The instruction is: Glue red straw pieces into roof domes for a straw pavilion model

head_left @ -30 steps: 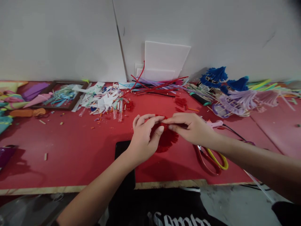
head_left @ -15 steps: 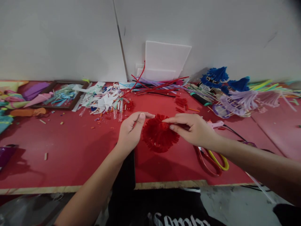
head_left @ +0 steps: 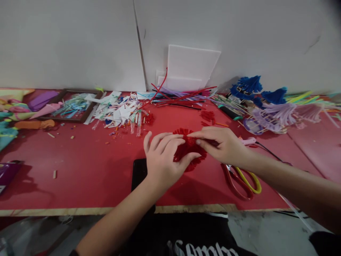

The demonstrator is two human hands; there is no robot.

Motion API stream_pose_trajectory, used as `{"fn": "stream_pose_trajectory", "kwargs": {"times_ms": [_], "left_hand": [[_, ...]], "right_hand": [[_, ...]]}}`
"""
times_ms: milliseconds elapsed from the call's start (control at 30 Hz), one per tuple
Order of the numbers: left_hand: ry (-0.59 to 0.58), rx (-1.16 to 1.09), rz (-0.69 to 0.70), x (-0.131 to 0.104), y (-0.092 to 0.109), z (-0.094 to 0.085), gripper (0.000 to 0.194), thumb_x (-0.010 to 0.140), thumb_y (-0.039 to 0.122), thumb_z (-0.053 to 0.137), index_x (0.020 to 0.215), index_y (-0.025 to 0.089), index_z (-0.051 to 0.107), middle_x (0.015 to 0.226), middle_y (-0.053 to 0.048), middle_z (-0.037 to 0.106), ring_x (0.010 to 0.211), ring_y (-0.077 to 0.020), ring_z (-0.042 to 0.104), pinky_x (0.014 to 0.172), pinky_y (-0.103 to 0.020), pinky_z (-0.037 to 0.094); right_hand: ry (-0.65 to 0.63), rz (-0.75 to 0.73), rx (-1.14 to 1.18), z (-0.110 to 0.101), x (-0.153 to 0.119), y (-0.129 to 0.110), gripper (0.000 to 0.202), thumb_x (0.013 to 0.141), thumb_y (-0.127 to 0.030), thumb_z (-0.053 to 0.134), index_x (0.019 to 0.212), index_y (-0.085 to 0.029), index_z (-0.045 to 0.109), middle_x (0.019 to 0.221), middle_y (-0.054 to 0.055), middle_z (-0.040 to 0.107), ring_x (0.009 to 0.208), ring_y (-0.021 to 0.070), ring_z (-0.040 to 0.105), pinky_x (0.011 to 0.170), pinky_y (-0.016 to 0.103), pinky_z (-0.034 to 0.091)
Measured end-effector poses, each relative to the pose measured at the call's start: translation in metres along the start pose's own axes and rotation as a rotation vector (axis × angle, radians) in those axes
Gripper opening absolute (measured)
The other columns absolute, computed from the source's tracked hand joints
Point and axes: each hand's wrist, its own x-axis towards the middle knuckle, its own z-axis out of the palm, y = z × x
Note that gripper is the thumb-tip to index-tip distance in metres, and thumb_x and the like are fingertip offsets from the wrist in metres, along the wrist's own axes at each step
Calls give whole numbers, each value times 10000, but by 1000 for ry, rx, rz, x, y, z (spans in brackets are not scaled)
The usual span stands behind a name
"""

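Note:
A round, fluffy red flower (head_left: pixel 196 160), seemingly made of pipe cleaners, sits in front of me above the table. My right hand (head_left: pixel 220 142) pinches it near its centre with thumb and index finger. Across its left side reaches my left hand (head_left: pixel 166 156), fingers spread and the thumb stretched over the petals, hiding part of the flower. Red petals show in the gap between that thumb and index finger. Right of the flower lie scissors (head_left: pixel 241 185) with red and yellow handles, partly near my right forearm. A black phone-like slab (head_left: pixel 138 172) lies under my left wrist.
Along the wall lie paper scraps (head_left: pixel 121 112), a brown frame (head_left: pixel 85 116), red and lilac pipe cleaners (head_left: pixel 183 97), and blue (head_left: pixel 274 95) and lilac (head_left: pixel 278 112) fluffy pieces. White boards (head_left: pixel 191 65) lean there. A pink glue gun (head_left: pixel 249 141) with a cable lies right.
My left hand has moved right from beside the flower to over its left side, its fingers spreading. My right hand keeps its pinch at the flower's centre. The view has shifted slightly.

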Motion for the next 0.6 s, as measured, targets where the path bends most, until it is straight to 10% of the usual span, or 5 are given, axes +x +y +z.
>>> {"fn": "stream_pose_trajectory", "kwargs": {"times_ms": [600], "left_hand": [[-393, -381, 9, 44, -32, -2, 175, 769, 181, 721, 910, 217, 624, 909, -20, 689, 916, -210, 605, 859, -368, 448]], "right_hand": [[2, 27, 104, -7, 6, -9, 126, 857, -160, 616, 857, -176, 741, 680, 11, 669, 583, 89, 570, 535, 210, 415]]}}
